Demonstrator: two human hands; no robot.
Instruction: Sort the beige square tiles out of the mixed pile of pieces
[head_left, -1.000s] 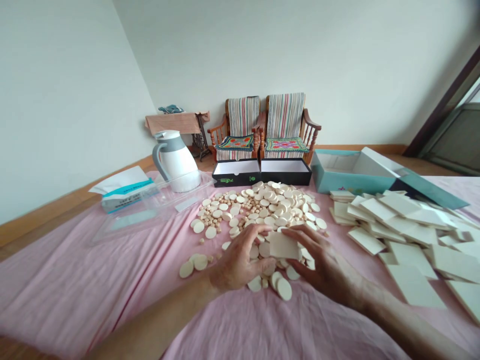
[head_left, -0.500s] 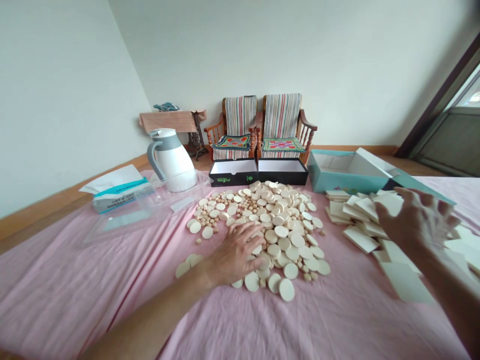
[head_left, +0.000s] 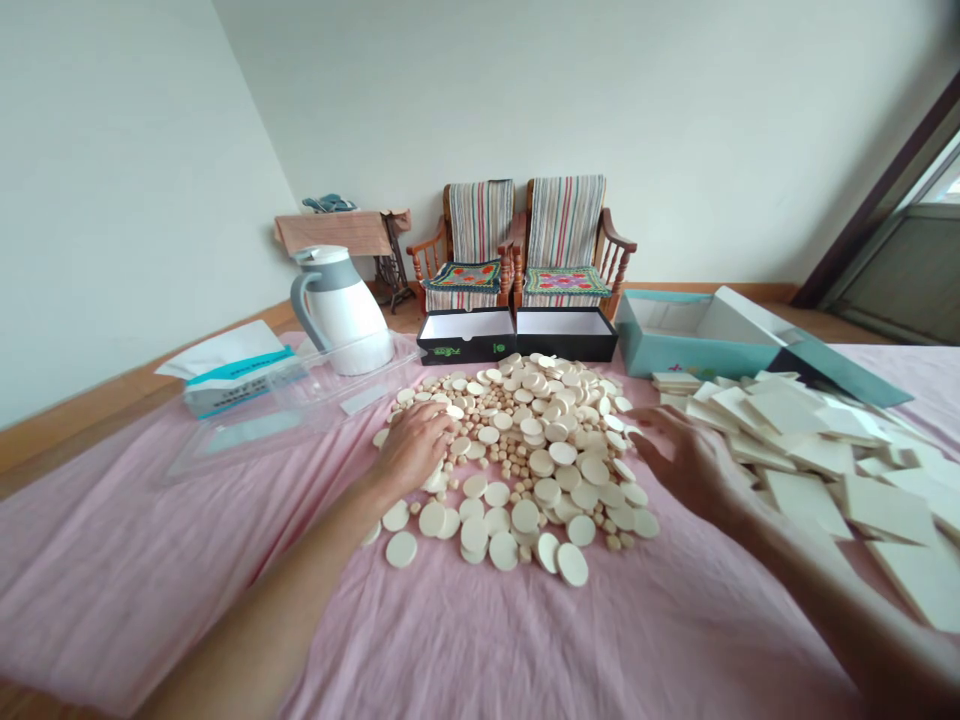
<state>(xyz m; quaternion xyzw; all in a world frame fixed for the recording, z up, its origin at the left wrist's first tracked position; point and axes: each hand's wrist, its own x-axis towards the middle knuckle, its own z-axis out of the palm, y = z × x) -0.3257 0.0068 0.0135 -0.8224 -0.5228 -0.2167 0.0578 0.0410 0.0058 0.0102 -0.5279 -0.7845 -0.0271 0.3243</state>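
A wide pile of pale wooden discs (head_left: 562, 454) mixed with small wooden beads or cubes (head_left: 513, 460) covers the middle of the pink cloth. My left hand (head_left: 416, 442) lies over the pile's left edge, fingers stretched forward onto the pieces. Nothing shows in its grasp. At the right edge of the pile hovers my right hand (head_left: 694, 468), thumb and fingers apart and pointing left, close to the outermost discs. Beside it, farther right, is a heap of flat square wooden pieces (head_left: 806, 500), partly hidden behind my right wrist.
Two black boxes (head_left: 466, 350) stand behind the pile, with an open teal box (head_left: 697, 356) to their right. On the left are a white-grey thermos jug (head_left: 349, 320), a tissue pack (head_left: 236, 385) and clear plastic packaging (head_left: 330, 395). Two wooden chairs (head_left: 566, 230) are beyond.
My left hand has moved left and away from the pile's centre, uncovering discs and beads. My right hand has come left from above the square pieces to the disc pile's edge.
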